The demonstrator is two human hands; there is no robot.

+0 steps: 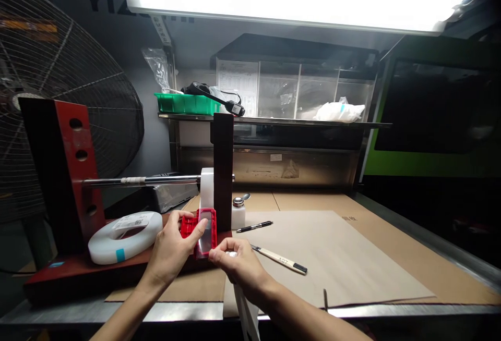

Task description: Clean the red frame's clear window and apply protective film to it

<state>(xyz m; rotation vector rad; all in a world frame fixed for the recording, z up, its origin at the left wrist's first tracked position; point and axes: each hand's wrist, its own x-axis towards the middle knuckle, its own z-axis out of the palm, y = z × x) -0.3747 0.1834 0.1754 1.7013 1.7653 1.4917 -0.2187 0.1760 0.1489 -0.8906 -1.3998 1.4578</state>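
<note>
My left hand [170, 251] grips a small red plastic part [200, 231] and holds it upright in front of a tape stand, thumb pressed on the film over its face. My right hand [237, 265] pinches a strip of clear film [246, 309] at the part's lower edge; the strip trails down past the table's front edge. A white film roll [207, 188] sits on the stand's metal rod [144, 180], right behind the red part.
The red-and-black stand [68, 174] fills the left, with a flat white tape roll [124, 235] on its base. A black pen [254, 226], a craft knife [279, 259] and a small white bottle [238, 212] lie on cardboard [352, 257]. A big fan [58, 96] stands left; a shelf holds a green tray [183, 104].
</note>
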